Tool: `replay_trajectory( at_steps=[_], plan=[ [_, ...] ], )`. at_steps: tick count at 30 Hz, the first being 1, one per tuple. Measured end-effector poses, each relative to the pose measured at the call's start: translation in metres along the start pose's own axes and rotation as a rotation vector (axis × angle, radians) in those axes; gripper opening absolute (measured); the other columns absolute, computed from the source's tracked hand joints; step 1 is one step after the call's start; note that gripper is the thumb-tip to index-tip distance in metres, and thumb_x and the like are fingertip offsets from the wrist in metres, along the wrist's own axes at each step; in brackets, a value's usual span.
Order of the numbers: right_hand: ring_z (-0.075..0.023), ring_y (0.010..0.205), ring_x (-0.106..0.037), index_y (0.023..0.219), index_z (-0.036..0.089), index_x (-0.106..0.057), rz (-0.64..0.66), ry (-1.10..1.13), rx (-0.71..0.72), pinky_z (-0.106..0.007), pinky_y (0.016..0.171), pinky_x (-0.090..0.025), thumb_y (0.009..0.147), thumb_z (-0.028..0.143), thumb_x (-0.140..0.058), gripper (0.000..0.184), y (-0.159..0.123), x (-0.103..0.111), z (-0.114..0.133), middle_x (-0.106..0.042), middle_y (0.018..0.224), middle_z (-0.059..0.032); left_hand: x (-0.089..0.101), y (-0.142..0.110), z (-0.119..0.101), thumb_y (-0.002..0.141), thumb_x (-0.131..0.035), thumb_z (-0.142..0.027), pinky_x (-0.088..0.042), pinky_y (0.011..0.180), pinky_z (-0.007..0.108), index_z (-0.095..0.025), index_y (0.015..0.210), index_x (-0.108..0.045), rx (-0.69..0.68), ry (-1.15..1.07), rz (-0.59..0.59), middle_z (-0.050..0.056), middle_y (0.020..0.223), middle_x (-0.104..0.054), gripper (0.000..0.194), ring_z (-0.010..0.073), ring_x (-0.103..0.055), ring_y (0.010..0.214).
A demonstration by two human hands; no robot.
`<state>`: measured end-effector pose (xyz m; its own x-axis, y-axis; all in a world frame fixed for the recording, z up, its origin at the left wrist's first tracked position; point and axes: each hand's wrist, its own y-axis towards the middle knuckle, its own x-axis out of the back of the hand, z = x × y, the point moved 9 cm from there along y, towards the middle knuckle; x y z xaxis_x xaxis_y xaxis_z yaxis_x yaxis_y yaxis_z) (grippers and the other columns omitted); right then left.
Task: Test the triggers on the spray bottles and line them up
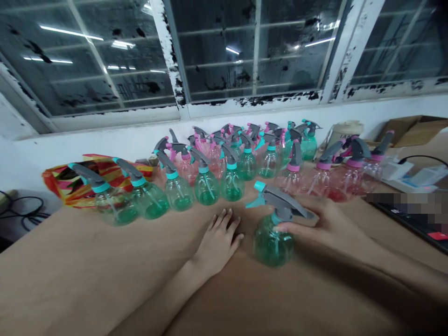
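My right hand (315, 221) is closed around the neck and grey spray head of a green spray bottle (273, 245). Its turquoise nozzle points left, and the bottle is roughly upright in front of me. My left hand (220, 240) lies flat on the brown tabletop (105, 280) with its fingers spread, holding nothing. Beyond its fingertips stands a green spray bottle (232, 184) with a turquoise collar. More green bottles line up to the left, such as the leftmost spray bottle (115, 205). Whether the held bottle touches the table I cannot tell.
Pink spray bottles (315, 179) stand at the right, and several pink and green ones crowd the back by the wall. A red-yellow plastic bag (70, 184) lies at left. At right are a cardboard box (413, 126), a power strip (409, 184) and a dark device (406, 224).
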<state>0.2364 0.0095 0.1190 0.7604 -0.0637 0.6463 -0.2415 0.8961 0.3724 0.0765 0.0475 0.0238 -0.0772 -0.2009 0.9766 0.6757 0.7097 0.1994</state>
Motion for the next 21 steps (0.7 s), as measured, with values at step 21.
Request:
replay_trajectory(
  at_steps=[21],
  plan=[
    [-0.0237,0.07,-0.062,0.09,0.018,-0.068,-0.375,-0.193,-0.138,-0.034,0.065,-0.044,0.075,0.044,-0.066,0.031,0.119,0.026,-0.069,-0.07,0.078,-0.0068,0.001,0.0,0.002,0.097,-0.041,-0.035,-0.031,0.107,0.047,-0.012,0.131,-0.048,0.014,-0.013,-0.004,0.014,0.14,-0.044,0.042,0.0287,-0.035,0.133]
  ],
)
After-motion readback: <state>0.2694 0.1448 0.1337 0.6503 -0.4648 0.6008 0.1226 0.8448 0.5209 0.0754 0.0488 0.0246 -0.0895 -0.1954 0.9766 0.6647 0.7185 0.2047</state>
